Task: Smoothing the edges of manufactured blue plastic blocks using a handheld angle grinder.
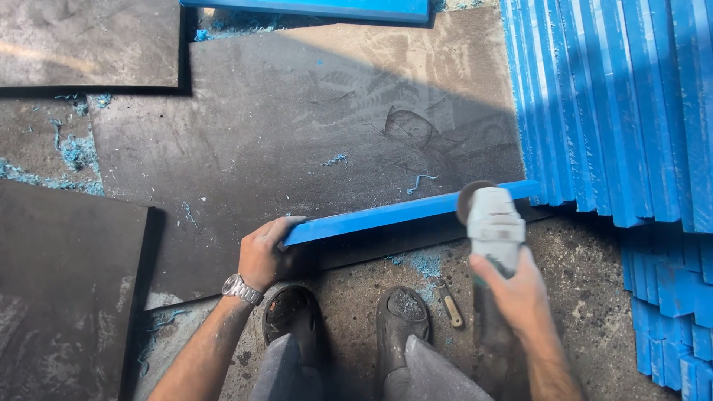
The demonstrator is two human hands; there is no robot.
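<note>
A long blue plastic board (394, 212) stands on its edge across the floor just ahead of my feet. My left hand (264, 252), with a metal wristwatch on the wrist, grips the board's left end. My right hand (520, 293) holds a grey-white angle grinder (494, 226) by its body. The grinder's round disc (469, 199) sits against the board's top edge near the right end.
Several blue boards (616, 104) lean stacked at the right, with more piled lower right (672, 297). Dark rubber mats (297, 126) cover the floor, strewn with blue shavings (74, 152). A small hand tool (449, 303) lies by my right shoe (401, 315). Another blue board (312, 9) lies at the top.
</note>
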